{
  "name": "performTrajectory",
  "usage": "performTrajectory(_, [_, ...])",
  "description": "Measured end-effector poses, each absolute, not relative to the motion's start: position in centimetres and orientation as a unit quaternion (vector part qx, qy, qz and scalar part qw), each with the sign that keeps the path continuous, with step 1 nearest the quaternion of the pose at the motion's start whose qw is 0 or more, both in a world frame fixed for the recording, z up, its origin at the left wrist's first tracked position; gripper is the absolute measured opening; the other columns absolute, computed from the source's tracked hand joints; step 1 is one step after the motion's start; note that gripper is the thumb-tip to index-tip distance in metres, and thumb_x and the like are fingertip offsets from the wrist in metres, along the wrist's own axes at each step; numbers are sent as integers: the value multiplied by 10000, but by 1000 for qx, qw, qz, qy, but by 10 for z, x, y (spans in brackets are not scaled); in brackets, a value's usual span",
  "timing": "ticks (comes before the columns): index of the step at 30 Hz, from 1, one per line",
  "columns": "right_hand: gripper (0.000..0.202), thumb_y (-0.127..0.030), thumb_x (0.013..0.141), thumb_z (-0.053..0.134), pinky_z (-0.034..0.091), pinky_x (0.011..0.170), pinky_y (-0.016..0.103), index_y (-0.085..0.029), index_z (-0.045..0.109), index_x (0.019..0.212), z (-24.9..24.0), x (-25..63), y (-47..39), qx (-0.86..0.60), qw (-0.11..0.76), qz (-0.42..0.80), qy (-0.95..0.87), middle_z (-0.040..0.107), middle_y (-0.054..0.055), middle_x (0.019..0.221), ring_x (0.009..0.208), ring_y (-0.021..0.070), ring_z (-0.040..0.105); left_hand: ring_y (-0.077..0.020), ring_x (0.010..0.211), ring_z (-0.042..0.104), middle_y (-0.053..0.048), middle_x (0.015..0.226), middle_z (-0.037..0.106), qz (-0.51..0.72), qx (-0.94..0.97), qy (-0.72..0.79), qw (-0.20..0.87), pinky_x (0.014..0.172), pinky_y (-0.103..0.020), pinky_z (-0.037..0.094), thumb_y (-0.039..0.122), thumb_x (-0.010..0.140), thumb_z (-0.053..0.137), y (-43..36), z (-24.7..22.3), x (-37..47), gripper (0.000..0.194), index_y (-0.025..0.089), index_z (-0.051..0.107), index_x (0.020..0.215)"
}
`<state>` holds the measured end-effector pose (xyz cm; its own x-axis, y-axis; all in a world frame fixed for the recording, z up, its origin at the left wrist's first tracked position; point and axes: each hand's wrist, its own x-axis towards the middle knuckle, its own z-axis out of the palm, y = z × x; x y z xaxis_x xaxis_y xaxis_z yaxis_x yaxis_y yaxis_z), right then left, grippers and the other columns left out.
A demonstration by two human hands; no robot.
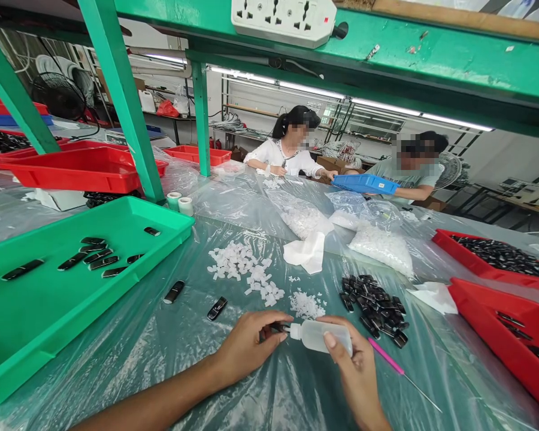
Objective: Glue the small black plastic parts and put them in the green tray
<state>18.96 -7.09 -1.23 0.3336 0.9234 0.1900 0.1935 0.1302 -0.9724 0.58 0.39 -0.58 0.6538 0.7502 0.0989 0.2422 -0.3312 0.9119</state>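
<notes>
My left hand pinches a small black plastic casing, mostly hidden by the fingers. In my right hand is a translucent white squeeze bottle, tilted on its side with its nozzle at the casing. Just beyond lies a small heap of tiny white pieces, with larger white plastic pieces behind it. A pile of black casings lies to the right, near a screwdriver with a pink handle. Two single casings, one a black casing, rest left of the heaps.
A green tray with several casings stands at left, red trays at right. Bags of white pieces lie farther back. A green frame with a power strip crosses above. Two people sit opposite, hands on a blue tray.
</notes>
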Motion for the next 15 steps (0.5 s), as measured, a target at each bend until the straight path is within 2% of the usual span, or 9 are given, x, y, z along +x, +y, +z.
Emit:
performTrajectory(7, [214,-396,777,589,462,529,212,-209,632,872,-11,191,-72,-592,570,282,-495,632,40,802,658,169,568,-172,890,594,-19,1029,647,269,786,298,471,629,-186,447,264,875,493,4,-2,5,309,310,582,1167])
performTrajectory(15, [188,-305,771,617,470,551,225,-214,606,935,-19,192,-77,-596,538,167,-572,642,41,831,669,167,588,-148,772,594,-13,922,655,283,789,306,452,605,-189,441,244,850,543,4,-8,6,278,292,616,1114])
